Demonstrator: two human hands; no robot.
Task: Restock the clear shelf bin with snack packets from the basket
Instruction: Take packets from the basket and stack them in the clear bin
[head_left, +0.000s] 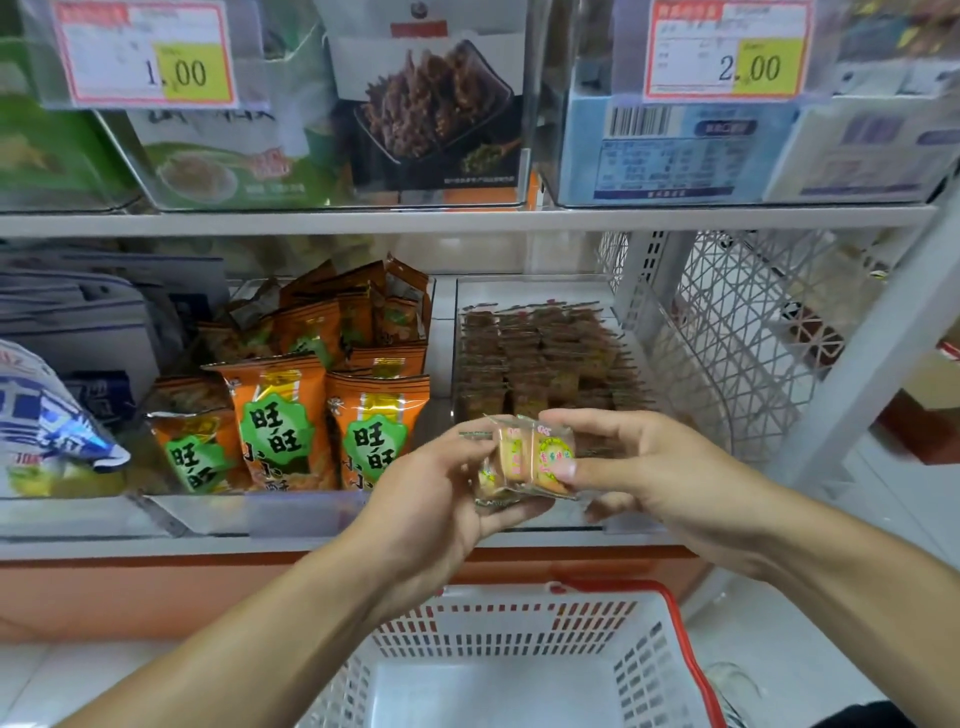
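Holding a small stack of snack packets (524, 460) just in front of the clear shelf bin (545, 358), a person squares them up, apparently so they will sit in the bin's neat rows: the left hand (441, 499) cups the stack from below, fingers curled round it, while the right hand (639, 467) pinches the front packet between thumb and fingertips. Directly below the bin stands the basket (530, 654), its visible floor bare and its near side cut off; the packets' print is too blurred to read.

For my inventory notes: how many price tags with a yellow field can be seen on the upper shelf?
2. One price tag, reading 1.00, hangs at the upper left; the other price tag, reading 2.00, at the upper right. More may lie outside the frame.
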